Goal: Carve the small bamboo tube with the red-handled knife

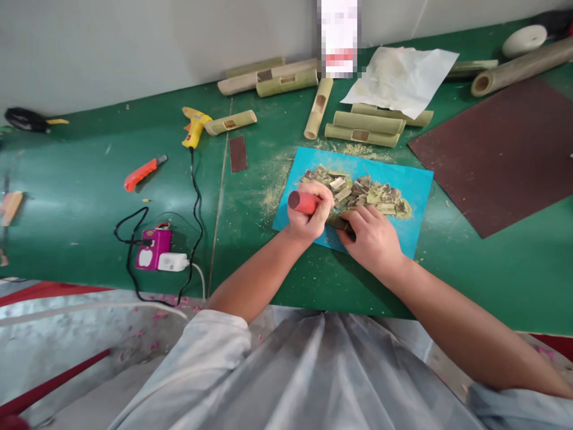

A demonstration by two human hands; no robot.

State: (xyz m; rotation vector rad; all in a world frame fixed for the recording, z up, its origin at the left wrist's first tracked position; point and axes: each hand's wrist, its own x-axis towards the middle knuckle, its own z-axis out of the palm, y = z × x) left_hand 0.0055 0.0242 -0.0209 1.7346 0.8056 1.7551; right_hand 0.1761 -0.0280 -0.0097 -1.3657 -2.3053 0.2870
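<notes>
A red-handled tool (302, 202), the round, darker end of its handle tipped up, is held close to a dark olive bamboo piece (337, 221) over the near part of a blue sheet (407, 235); both are largely hidden.

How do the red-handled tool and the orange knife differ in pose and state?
The red-handled tool is gripped in the left hand; the orange knife lies untouched on the table. The tool's handle tilts upward; the knife lies flat. The tool's working end is hidden; the knife's metal tip shows. Both are hand tools.
</notes>
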